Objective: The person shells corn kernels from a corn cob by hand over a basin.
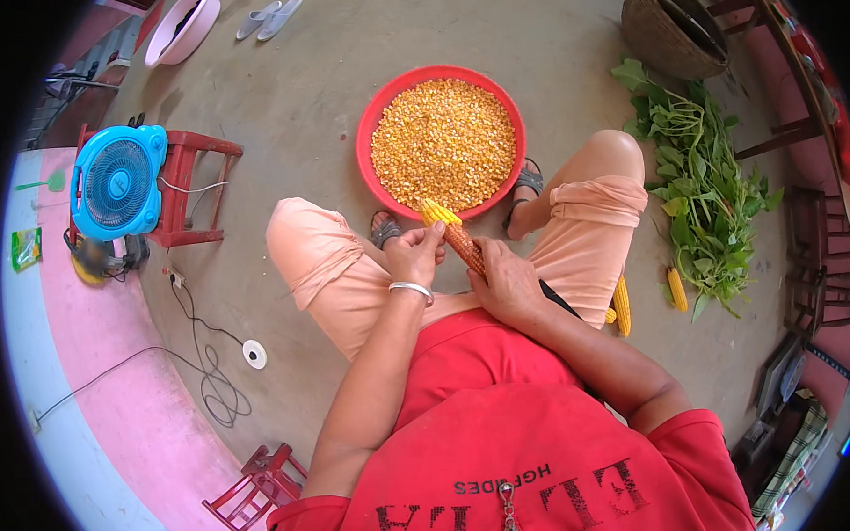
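An ear of corn (464, 247) slants between my hands, its tip towards the basin. Yellow kernels cover only the tip end; the rest is bare reddish cob. My right hand (508, 280) is wrapped around the bare lower part. At the edge of the kernels, the thumb and fingers of my left hand (414, 255) press on the ear; a silver bangle circles that wrist. Just beyond the tip stands a red plastic basin (366, 152), holding a wide heap of loose corn kernels (445, 142). The ear's tip overlaps the basin's near rim in view.
Whole corn ears (621, 306) lie on the floor by my right thigh, near a pile of leafy green stems (700, 193). A woven basket (663, 36) stands behind them. At left, a blue fan (119, 181) rests on a red wooden stool (184, 193); a black cable (215, 385) loops across the floor.
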Demonstrator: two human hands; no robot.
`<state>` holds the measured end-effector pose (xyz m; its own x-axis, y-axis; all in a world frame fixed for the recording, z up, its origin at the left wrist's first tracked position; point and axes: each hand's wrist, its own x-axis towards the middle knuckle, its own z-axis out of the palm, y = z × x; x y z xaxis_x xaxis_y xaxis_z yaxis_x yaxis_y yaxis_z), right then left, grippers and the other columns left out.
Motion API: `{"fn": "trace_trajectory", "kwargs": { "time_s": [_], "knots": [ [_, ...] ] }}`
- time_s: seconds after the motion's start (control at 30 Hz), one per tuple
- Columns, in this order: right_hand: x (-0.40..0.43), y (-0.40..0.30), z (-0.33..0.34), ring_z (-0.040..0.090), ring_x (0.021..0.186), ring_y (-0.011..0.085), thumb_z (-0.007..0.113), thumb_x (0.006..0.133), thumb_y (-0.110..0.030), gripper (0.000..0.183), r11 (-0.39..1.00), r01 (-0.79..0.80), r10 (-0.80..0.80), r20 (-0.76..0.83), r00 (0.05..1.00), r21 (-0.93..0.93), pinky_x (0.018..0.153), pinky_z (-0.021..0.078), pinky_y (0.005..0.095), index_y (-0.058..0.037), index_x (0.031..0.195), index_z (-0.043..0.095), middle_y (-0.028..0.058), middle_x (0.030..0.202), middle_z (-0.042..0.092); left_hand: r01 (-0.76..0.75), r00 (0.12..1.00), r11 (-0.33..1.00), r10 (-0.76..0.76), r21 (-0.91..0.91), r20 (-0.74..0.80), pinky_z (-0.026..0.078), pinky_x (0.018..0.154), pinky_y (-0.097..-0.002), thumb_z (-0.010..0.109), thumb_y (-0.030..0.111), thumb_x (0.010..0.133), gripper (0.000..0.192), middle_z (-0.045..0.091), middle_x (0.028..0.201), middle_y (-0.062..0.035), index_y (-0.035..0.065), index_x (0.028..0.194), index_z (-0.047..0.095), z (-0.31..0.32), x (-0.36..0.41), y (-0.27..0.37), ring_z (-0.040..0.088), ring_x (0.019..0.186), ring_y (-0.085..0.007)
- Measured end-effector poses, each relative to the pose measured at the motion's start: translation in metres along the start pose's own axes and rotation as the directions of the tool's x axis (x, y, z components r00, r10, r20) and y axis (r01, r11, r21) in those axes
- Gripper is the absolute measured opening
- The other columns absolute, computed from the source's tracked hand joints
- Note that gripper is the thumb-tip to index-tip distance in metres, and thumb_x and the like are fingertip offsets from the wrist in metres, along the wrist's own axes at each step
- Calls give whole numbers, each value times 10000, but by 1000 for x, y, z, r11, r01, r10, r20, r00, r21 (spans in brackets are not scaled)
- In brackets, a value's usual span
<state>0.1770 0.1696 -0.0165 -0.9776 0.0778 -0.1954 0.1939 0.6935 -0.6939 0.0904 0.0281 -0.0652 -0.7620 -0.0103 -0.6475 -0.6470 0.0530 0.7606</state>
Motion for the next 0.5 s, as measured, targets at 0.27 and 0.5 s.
{"fn": "trace_trajectory", "kwargs": {
  "time_s": [0.27, 0.5],
  "knots": [
    [-2, 2, 2, 608, 916, 406, 622, 817, -185, 448, 998, -52, 51, 20, 998, 43, 795, 482, 474, 6, 1186, 453, 250, 1049, 586, -122, 990, 992, 118, 36, 79, 474, 547, -205, 735, 208, 839, 212, 638, 733, -23, 28, 845, 624, -3, 4, -14, 558, 568, -83],
    [1, 6, 2, 600, 945, 417, 623, 823, -205, 446, 979, -139, 134, 43, 990, 151, 816, 469, 467, 29, 1169, 466, 269, 1025, 601, 64, 978, 974, -18, -217, 207, 509, 599, -213, 689, 220, 876, 155, 634, 782, -1, 88, 886, 608, -19, 5, -1, 589, 649, -80]
  ]
}}
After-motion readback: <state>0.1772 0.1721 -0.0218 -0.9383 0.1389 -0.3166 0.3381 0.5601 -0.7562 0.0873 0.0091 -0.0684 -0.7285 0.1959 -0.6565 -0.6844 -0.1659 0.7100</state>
